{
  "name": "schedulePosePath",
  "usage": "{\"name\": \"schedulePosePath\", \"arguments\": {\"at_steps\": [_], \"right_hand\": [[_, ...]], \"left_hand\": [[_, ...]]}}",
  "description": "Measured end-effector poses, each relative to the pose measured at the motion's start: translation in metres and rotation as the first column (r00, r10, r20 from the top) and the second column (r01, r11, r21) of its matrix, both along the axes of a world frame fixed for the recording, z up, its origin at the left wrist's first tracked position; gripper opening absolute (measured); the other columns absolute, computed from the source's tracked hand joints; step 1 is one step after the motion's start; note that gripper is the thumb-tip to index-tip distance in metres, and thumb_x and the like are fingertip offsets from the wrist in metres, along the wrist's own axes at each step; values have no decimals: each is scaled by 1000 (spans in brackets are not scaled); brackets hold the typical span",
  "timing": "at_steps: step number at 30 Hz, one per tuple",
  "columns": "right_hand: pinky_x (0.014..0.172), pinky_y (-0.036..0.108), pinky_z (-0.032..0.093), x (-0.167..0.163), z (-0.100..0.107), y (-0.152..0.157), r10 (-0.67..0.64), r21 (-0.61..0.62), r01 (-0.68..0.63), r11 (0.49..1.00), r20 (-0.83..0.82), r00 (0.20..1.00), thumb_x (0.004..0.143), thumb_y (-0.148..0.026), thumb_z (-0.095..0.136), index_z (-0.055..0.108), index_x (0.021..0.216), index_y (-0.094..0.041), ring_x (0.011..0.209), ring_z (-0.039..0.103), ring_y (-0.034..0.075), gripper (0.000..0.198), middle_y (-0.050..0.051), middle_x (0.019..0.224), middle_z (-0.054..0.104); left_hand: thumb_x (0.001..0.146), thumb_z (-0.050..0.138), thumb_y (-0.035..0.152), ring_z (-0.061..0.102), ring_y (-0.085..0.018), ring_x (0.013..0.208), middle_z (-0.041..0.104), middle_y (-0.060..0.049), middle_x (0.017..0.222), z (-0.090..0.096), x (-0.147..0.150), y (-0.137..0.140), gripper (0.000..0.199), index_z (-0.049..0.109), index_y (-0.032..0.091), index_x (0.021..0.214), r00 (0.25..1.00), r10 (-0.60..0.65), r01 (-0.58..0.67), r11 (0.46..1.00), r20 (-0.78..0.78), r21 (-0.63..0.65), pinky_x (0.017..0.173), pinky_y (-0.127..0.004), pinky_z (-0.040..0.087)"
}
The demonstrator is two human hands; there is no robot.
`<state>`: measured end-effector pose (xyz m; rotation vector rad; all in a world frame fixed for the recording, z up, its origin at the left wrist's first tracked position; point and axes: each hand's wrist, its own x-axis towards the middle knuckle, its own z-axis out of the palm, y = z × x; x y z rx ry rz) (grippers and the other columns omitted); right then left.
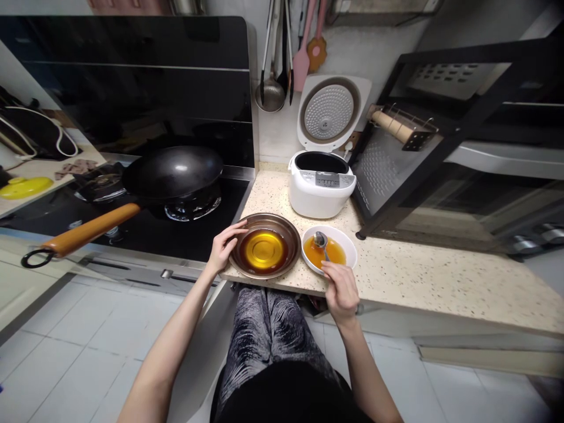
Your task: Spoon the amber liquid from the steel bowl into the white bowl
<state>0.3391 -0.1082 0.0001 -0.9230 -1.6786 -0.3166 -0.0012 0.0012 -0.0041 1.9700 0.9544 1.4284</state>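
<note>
A round metal dish [286, 226] with clear amber liquid in it stands at the counter's front edge. My left hand [222, 245] rests at the dish's left rim, its fingers stretched out over the edge. Just right of the dish is a white bowl [351, 249] holding orange-yellow liquid. My right hand [341, 288] is closed on the handle of a metal spoon [321, 239], whose round head lies at the liquid in the bowl. The spoon's handle end is hidden by my fingers.
Behind the bowls stands a white rice cooker [319, 197] with its lid up. A black wok [176, 173] sits on the stove at left, its wooden handle [92, 228] jutting forward. A black rack [379, 170] with an oven borders the right. Utensils [271, 94] hang behind.
</note>
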Motion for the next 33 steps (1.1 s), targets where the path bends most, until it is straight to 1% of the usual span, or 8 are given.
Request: {"name": "schedulePosePath", "arguments": {"at_steps": [4, 10, 13, 16, 20, 24, 29, 33], "right_hand": [[83, 45, 66, 10, -9, 2, 65, -39, -62, 997, 85, 994, 96, -3, 51, 72, 125, -23, 102, 76, 26, 41, 11, 110, 81], [86, 46, 66, 14, -11, 1, 72, -76, -63, 995, 119, 990, 97, -3, 48, 69, 130, -22, 103, 76, 25, 43, 12, 112, 81], [83, 43, 64, 10, -6, -1, 48, -53, -46, 998, 34, 998, 97, -3, 50, 70, 127, -23, 100, 75, 24, 41, 10, 107, 81], [81, 41, 62, 2, 0, -4, -15, -14, 14, 1000, -115, 993, 96, -2, 53, 71, 120, -24, 96, 75, 23, 37, 7, 101, 79], [79, 41, 61, -12, 8, -8, -33, 11, 40, 999, -352, 935, 97, -5, 57, 72, 107, -23, 92, 75, 23, 26, 6, 95, 77], [79, 41, 62, -31, 11, -12, 15, -40, -36, 999, -436, 900, 99, -10, 57, 71, 102, -23, 89, 75, 23, 19, 5, 91, 76], [79, 39, 62, -52, 8, -11, 130, -99, -183, 978, -394, 910, 99, -8, 55, 70, 101, -23, 88, 75, 21, 20, 5, 93, 77], [80, 37, 62, -64, 4, -8, 160, -174, -230, 957, -342, 926, 100, -8, 55, 69, 99, -23, 87, 75, 20, 21, 5, 92, 78]], "left_hand": [[100, 55, 45, 63, -35, 136, 67, -13, 147, 0, 0, 0, 38, 78, 21, 119, 1000, -4, 4, 1000, 2, 3, 119, -56, 46], [100, 55, 48, 63, -36, 136, 67, -13, 147, 1, 0, 0, 40, 79, 21, 118, 1000, -3, 3, 1000, -6, -5, 119, -57, 45], [100, 55, 48, 63, -36, 136, 66, -14, 147, 1, 0, 0, 40, 79, 21, 118, 1000, 1, -1, 1000, -7, -7, 119, -57, 45], [100, 55, 47, 63, -36, 136, 67, -14, 147, 1, 0, 0, 40, 79, 21, 118, 1000, 1, -2, 1000, -7, -6, 119, -57, 45], [101, 55, 45, 63, -35, 137, 67, -14, 147, 1, 1, 0, 38, 78, 21, 118, 1000, -4, 4, 1000, 0, -2, 119, -57, 45], [101, 55, 45, 63, -35, 137, 66, -14, 147, 1, 1, -1, 38, 78, 21, 119, 1000, -3, 3, 1000, -2, -2, 118, -57, 46], [101, 55, 45, 63, -35, 137, 67, -14, 147, 0, 1, -1, 38, 79, 21, 119, 1000, -1, 1, 1000, 9, -3, 118, -57, 45], [100, 55, 46, 63, -35, 136, 67, -14, 146, 0, 1, -1, 39, 79, 21, 118, 1000, 4, -4, 1000, 6, -4, 118, -57, 46]]}}
